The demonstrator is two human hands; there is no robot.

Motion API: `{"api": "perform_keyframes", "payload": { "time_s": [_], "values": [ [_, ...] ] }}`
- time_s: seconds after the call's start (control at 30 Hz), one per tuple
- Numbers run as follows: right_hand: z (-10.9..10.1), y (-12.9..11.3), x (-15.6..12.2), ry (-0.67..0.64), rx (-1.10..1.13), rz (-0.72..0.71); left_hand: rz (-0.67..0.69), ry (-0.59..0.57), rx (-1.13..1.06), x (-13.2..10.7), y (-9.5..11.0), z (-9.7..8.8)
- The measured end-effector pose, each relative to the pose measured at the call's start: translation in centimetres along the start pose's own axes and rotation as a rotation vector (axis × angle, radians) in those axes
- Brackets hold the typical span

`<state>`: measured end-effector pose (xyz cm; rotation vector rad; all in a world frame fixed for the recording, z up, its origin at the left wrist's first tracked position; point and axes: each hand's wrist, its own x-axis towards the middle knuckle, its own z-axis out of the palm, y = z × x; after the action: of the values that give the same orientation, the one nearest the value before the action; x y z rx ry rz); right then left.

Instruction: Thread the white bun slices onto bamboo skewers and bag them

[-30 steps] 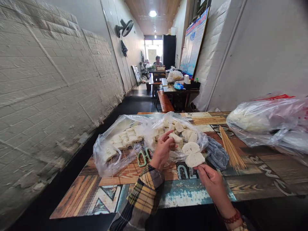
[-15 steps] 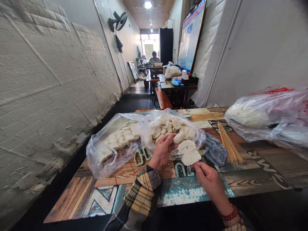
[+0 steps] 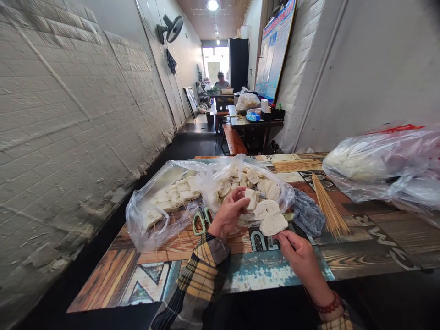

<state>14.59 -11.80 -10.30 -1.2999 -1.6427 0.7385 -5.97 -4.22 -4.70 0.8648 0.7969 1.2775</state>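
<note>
My left hand (image 3: 231, 213) is closed in a pinch on a pale, bread-like slice (image 3: 251, 200). Low in front of the table's middle, my right hand (image 3: 296, 250) pinches the lower end of a skewer that its slices mostly hide. Two pale slices (image 3: 273, 224) sit in line on it, just beyond the fingertips. The slice in my left hand is close to the upper of these two. Behind both hands lies an open clear plastic bag (image 3: 285, 188) full of loose pale slices (image 3: 237, 176).
Left of it, another clear bag (image 3: 137, 224) covers rows of skewered slices (image 3: 175, 195). Green-handled scissors (image 3: 199, 222) lie between. To the right are a grey cloth (image 3: 307, 213), bamboo skewers (image 3: 330, 206) and a large filled bag (image 3: 374, 160). A person (image 3: 222, 82) sits farther back.
My left hand has turned the slice more upright and shifted it slightly left. My right hand and its two slices have hardly moved.
</note>
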Motion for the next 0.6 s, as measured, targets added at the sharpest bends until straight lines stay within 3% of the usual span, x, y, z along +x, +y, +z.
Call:
{"api": "perform_keyframes", "payload": {
  "time_s": [0.2,0.43,0.6],
  "values": [
    [-0.15,0.18,-0.26,-0.034,0.042,0.018,0.037,0.044,-0.085,0.07,0.05,0.49],
    [0.04,-0.17,-0.15,-0.061,-0.053,-0.061,0.039,0.061,-0.151,0.17,-0.41,0.80],
    [0.23,0.25,-0.04,-0.034,-0.060,-0.023,0.025,0.093,-0.142,0.02,-0.59,1.00]
  ]
}}
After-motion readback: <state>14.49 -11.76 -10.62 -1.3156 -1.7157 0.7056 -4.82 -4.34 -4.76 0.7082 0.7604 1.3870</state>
